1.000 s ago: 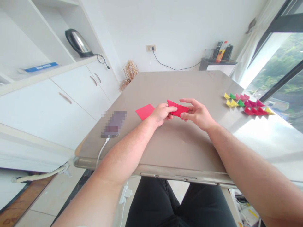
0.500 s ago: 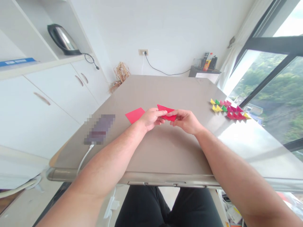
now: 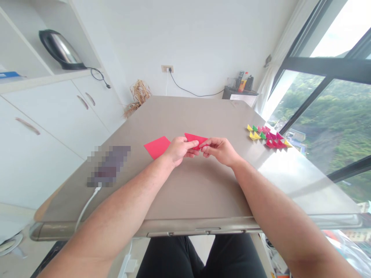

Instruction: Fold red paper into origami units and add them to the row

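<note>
A small folded piece of red paper (image 3: 194, 137) is held up over the middle of the table between both hands. My left hand (image 3: 180, 150) grips its left and lower part, thumb lying across the front. My right hand (image 3: 219, 150) pinches the lower right side with thumb and fingers, which hide that corner. Just left of my left hand, a flat sheet of red paper (image 3: 157, 147) lies on the table, partly covered by that hand and wrist.
Several small folded paper boats (image 3: 271, 143) in yellow, green, pink and red stand in rows on the right of the grey table (image 3: 185, 200). At the left lies a blurred-out dark device (image 3: 108, 166) with a white cable (image 3: 87, 206). A window (image 3: 327, 116) is beyond the right edge.
My right-hand fingers have shifted down along the folded paper, and its right end looks narrower. The whole view has swung slightly to the right, so the surroundings appear further left.
</note>
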`<state>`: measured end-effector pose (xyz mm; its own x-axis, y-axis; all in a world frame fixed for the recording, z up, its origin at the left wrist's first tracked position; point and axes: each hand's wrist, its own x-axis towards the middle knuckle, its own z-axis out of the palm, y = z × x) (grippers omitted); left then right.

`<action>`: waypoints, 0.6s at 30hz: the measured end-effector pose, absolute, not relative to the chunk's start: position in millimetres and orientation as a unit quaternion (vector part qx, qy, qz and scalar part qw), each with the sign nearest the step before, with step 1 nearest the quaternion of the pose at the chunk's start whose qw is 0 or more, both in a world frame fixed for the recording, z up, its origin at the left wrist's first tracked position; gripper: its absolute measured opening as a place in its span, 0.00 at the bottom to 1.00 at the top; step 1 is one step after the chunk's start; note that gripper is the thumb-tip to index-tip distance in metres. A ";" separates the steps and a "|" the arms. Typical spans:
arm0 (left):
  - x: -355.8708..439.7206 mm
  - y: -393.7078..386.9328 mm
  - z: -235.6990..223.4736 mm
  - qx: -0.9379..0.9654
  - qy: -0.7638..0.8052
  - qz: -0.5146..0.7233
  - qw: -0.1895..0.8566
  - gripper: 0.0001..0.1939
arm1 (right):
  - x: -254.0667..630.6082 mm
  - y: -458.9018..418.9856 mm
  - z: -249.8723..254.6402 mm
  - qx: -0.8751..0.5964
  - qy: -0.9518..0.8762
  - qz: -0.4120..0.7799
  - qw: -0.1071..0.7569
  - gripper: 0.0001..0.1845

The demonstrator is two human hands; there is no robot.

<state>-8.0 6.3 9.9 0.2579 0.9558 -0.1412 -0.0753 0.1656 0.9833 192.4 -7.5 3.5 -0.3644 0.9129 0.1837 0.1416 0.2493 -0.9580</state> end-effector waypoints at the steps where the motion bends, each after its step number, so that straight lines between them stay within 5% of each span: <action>1: -6.9 5.9 10.0 0.496 0.448 0.418 0.615 0.15 | 192.8 -7.5 4.1 -0.387 -0.677 0.476 0.406 0.17; 6: -3.8 5.3 7.9 0.502 0.453 0.425 0.602 0.16 | 192.9 -7.6 6.7 -0.388 -0.676 0.485 0.396 0.19; 18: 6.6 0.0 1.3 0.512 0.416 0.467 0.589 0.18 | 171.1 -6.5 4.1 -0.417 -0.542 0.479 0.550 0.17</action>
<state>6.6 0.0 1.3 0.2184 0.9758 -0.0122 -0.1245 0.0403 0.9914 171.1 -6.5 4.1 -0.0467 0.9790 0.1984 -0.0747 0.1946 -0.9780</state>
